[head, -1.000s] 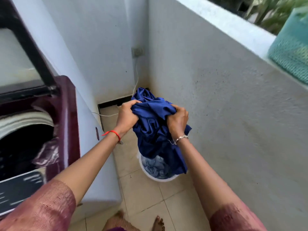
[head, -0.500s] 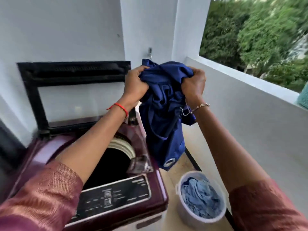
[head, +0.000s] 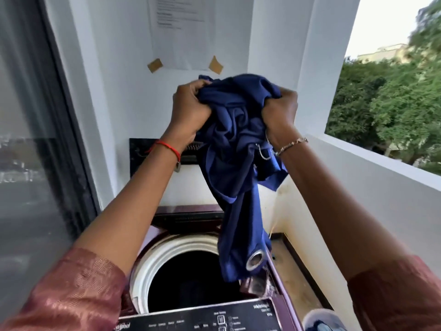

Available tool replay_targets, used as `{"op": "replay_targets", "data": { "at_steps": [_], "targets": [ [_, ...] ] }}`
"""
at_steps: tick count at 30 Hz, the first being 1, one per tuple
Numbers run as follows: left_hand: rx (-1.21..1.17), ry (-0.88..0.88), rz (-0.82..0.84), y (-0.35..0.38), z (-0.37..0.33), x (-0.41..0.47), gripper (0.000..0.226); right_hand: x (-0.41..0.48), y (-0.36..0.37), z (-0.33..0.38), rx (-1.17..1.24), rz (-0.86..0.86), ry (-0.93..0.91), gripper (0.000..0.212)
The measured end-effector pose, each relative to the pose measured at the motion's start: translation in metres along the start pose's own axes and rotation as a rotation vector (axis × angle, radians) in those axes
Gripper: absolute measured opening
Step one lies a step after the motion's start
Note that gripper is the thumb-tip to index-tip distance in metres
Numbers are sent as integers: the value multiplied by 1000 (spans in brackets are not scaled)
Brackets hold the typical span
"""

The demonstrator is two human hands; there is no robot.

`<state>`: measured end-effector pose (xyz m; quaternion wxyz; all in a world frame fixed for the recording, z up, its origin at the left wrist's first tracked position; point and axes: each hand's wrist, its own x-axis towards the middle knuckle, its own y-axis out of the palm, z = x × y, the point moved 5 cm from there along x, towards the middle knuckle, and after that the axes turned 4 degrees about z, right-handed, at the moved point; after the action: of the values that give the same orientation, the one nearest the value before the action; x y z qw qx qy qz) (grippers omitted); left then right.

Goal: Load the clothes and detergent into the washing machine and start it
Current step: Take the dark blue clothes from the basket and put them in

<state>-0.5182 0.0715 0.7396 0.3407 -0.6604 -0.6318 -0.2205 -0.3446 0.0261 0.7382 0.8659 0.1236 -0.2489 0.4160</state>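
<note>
A bunched dark blue cloth [head: 236, 149] with a metal eyelet near its lower corner hangs above the open top-loading washing machine [head: 164, 256]. My left hand [head: 189, 111] grips its upper left part and my right hand [head: 280, 111] grips its upper right part. The cloth's tail dangles over the right side of the dark drum opening [head: 191, 280]. The machine is maroon with a white drum rim; its black control panel [head: 202, 323] lies at the bottom edge. No detergent is in view.
A white bucket [head: 322, 318] with bluish clothes shows at the bottom right on the floor. The raised lid [head: 148, 151] leans against the white wall behind. A glass door [head: 35, 139] stands left, a low balcony wall [head: 372, 182] right.
Both hands have lifted the blue cloth from over the bucket and carried it left and up, until it hangs over the drum opening. The view has swung from the floor to the machine.
</note>
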Motion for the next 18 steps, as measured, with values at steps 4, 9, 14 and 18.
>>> {"op": "replay_targets", "data": {
  "at_steps": [4,9,14,18],
  "targets": [
    [21,-10,-14,-14,5,-3,30,-6,15,-1,48,34,24,27],
    [54,-24,-47,-24,11,-5,30,-8,29,-5,79,76,51,40],
    [99,-43,-62,-33,26,-9,30,-10,46,-23,112,98,97,33],
    [137,-81,-63,-36,45,-16,31,-16,61,-47,115,130,158,41]
  ]
}}
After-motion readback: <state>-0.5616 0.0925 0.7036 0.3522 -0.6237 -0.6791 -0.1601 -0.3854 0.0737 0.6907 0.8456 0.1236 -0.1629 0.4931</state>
